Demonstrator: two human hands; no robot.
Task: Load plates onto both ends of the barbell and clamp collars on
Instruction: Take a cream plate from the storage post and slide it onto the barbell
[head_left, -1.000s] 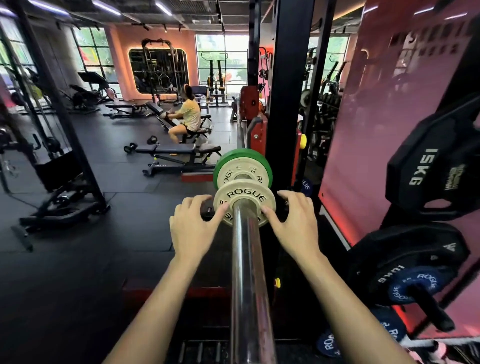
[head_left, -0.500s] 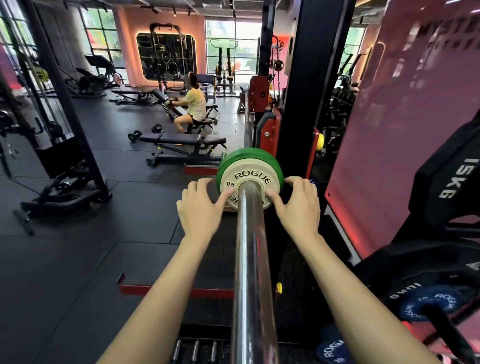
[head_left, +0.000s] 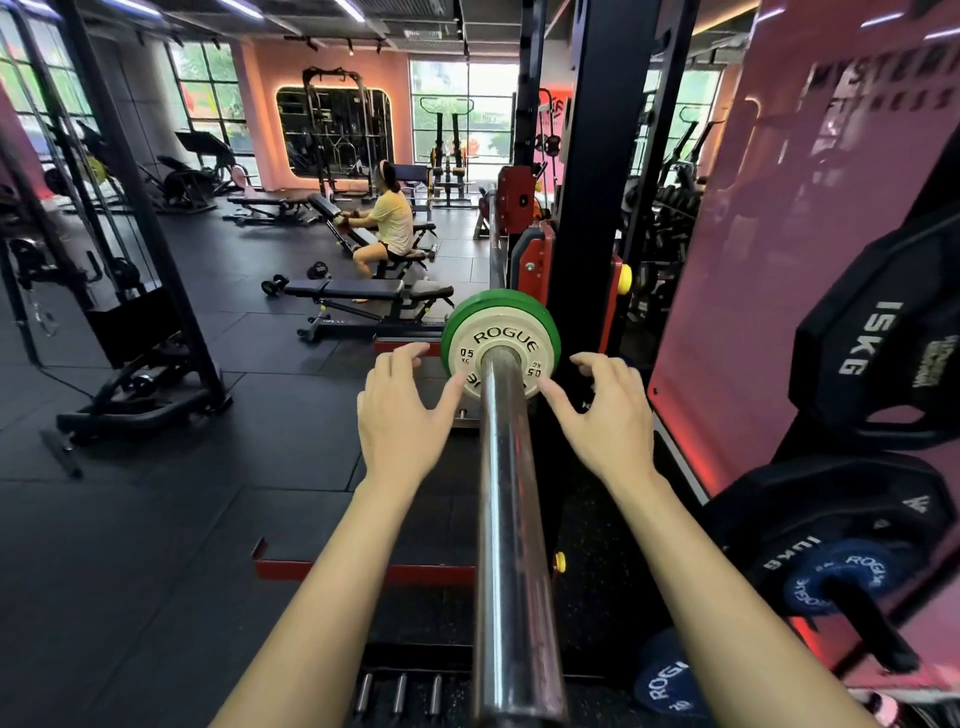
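Observation:
The chrome barbell sleeve (head_left: 506, 519) runs straight away from me. A small white ROGUE 0.5 kg plate (head_left: 503, 340) sits on it, flush against a larger green plate (head_left: 548, 317) behind it. My left hand (head_left: 402, 410) is left of the sleeve with fingers spread, its thumb tip touching the white plate's lower left edge. My right hand (head_left: 602, 410) is on the other side, fingers spread, thumb tip at the plate's lower right edge. Neither hand grips anything. No collar is in view.
A black rack upright (head_left: 597, 182) stands just behind the plates. At right, a storage rack holds a black 15 kg plate (head_left: 883, 343), a black 10 kg plate (head_left: 810, 525) and blue ROGUE plates (head_left: 831, 577). A black bench (head_left: 358, 291) and a seated person (head_left: 389, 223) are farther back.
Both hands slid the white plate along the sleeve until it met the green plate, then opened and drew back so only the thumbs touch it.

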